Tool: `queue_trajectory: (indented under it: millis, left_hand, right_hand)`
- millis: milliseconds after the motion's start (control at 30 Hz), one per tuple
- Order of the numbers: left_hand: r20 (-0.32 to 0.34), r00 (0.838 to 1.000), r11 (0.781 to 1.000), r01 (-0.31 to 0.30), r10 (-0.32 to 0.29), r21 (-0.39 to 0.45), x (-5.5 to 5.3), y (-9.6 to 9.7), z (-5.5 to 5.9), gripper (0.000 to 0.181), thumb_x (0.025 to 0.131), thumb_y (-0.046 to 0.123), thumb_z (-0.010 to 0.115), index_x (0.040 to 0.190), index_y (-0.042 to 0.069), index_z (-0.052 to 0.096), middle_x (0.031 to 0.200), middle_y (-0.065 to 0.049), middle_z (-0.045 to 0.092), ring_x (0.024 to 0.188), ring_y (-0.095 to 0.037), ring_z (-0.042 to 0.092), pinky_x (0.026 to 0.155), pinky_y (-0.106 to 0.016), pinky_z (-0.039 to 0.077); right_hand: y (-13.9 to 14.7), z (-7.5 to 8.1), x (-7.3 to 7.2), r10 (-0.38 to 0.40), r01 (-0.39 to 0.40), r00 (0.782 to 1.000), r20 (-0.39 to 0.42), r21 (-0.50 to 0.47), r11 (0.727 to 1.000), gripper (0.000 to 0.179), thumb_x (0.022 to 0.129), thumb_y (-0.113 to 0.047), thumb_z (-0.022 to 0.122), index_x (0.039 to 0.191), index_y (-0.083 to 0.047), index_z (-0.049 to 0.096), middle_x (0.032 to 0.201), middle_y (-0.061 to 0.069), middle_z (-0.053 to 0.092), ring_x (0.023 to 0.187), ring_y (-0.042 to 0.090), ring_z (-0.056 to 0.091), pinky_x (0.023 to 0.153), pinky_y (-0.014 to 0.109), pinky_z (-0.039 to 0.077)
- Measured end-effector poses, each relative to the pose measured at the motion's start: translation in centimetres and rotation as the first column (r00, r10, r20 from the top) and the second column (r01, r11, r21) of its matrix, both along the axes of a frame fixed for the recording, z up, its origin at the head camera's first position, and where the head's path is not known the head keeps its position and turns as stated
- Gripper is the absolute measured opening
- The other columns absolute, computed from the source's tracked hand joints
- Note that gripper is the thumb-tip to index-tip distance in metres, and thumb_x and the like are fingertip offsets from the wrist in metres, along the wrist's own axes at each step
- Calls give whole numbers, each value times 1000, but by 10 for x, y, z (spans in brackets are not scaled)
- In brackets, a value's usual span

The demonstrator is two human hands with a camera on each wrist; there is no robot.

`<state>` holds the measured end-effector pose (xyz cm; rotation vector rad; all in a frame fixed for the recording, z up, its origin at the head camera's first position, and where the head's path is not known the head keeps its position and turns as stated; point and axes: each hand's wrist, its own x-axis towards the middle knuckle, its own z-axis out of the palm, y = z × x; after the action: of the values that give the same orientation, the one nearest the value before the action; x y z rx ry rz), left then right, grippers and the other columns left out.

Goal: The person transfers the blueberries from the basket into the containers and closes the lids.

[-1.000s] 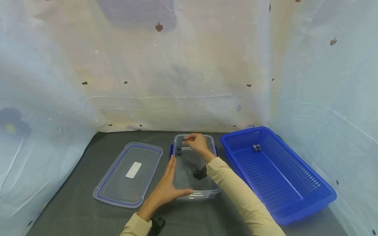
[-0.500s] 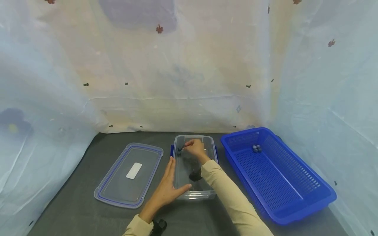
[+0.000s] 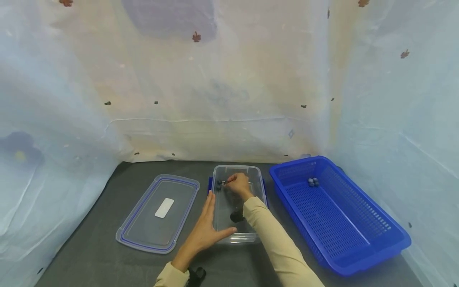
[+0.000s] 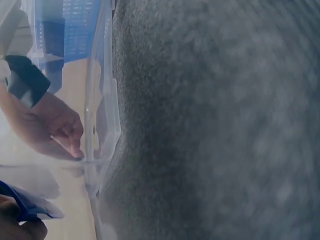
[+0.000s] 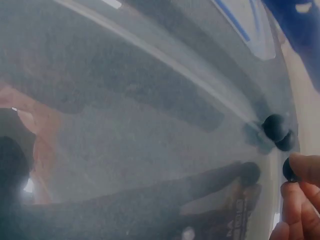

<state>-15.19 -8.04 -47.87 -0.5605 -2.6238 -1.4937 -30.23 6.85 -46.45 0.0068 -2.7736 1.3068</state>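
Note:
A clear plastic container (image 3: 229,223) with blue side clips stands in the middle of the table. Inside it, my right hand (image 3: 239,185) pinches a dark blueberry (image 5: 288,170) between thumb and fingertips, low near the far left corner. Beside the pinched one, a couple of blueberries (image 5: 276,128) lie on the container's floor. My left hand (image 3: 204,230) is spread around the container's near left corner, fingers straight along its left side and thumb across the front rim. A left fingertip shows by a blue clip (image 4: 20,202) in the left wrist view.
A clear lid (image 3: 150,227) with a blue seal and white label lies flat to the left. On the right stands a blue perforated basket (image 3: 330,219) holding several blueberries (image 3: 313,182). Patterned sheeting (image 3: 215,135) forms walls behind and at the sides.
My right hand has moved down and nearer inside the container, from by its far rim to near its floor, still pinching the blueberry. The left hand stays at the container's corner.

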Motion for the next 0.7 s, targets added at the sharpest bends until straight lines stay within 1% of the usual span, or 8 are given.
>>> queue_trajectory:
  millis: [133, 300, 400, 533, 700]
  left_hand:
    - [28, 999, 1000, 16, -15, -6, 1, -1, 0, 124, 73, 56, 78, 156, 8, -2, 162, -8, -8, 143, -38, 3, 106, -65, 20]
    - [29, 999, 1000, 27, -27, -7, 1, -1, 0, 125, 74, 56, 78, 156, 9, -3, 162, -8, -9, 143, -39, 3, 106, -64, 20]
    - [13, 999, 1000, 29, -29, -3, 1, -1, -1, 124, 75, 54, 79, 156, 7, -3, 161, -10, -8, 143, -41, 3, 106, -65, 20]
    - [3, 1000, 1000, 28, -28, -7, 0, -1, 0, 123, 75, 54, 78, 155, 7, -3, 161, -11, -9, 144, -37, 4, 107, -63, 21]
    - [12, 1000, 999, 29, -29, -15, 1, -3, 1, 123, 76, 55, 77, 156, 8, -4, 161, -9, -10, 144, -35, 2, 108, -62, 21]
  right_hand:
    - [5, -7, -2, -4, 4, 1000, -18, -16, 1000, 18, 71, -6, 84, 85, -1, 74, 77, 5, 71, 72, 19, 66, 71, 32, 53]
    - [9, -10, -3, -7, 6, 1000, -19, -36, 999, 17, 71, -3, 83, 85, 1, 74, 77, 7, 72, 70, 18, 66, 67, 30, 52]
    - [10, -11, -4, -11, 11, 1000, -7, -42, 999, 17, 72, -3, 82, 87, 1, 74, 77, 6, 72, 69, 17, 65, 67, 29, 51]
    - [9, -9, -4, -9, 9, 1000, 0, -44, 999, 19, 72, -3, 82, 89, 1, 75, 78, 7, 72, 70, 17, 66, 68, 29, 52]
    - [7, -6, -3, -2, 3, 1000, 14, -59, 998, 20, 72, -4, 81, 91, 2, 74, 79, 7, 73, 70, 17, 67, 68, 30, 52]
